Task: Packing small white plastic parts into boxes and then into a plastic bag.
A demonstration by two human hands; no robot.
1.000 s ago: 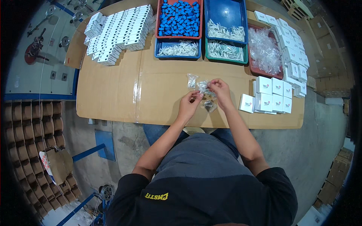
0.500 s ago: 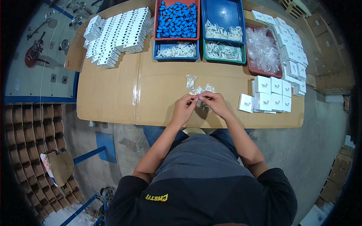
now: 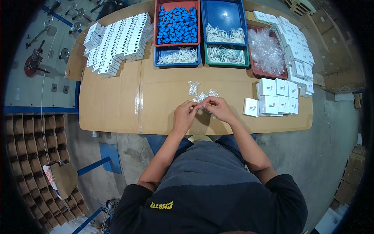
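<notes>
My left hand [image 3: 184, 117] and my right hand [image 3: 219, 109] meet over the cardboard-covered table [image 3: 113, 101], close to its near edge. Thumbs and fingers of both are pinched together at the tips. What sits between them is too small and too covered to name. Just beyond my fingers lies a small pile of clear plastic bags [image 3: 212, 93] with little pieces in them, partly hidden by my hands. One separate clear bag [image 3: 193, 87] rests a little farther off, to the left of the pile.
Far side: a red tray [image 3: 156, 23] of blue plastic parts, blue [image 3: 156, 62] and green [image 3: 228, 65] trays of white plugs, and a red tray [image 3: 269, 77] of clear bags. Small white boxes [image 3: 128, 37] are stacked far left; more white boxes [image 3: 269, 87] stand on the right.
The whole view has shifted slightly. My fingertips have come a little nearer to me and to the left, and my left fingers are curled more. Both hands stay pinched together.
</notes>
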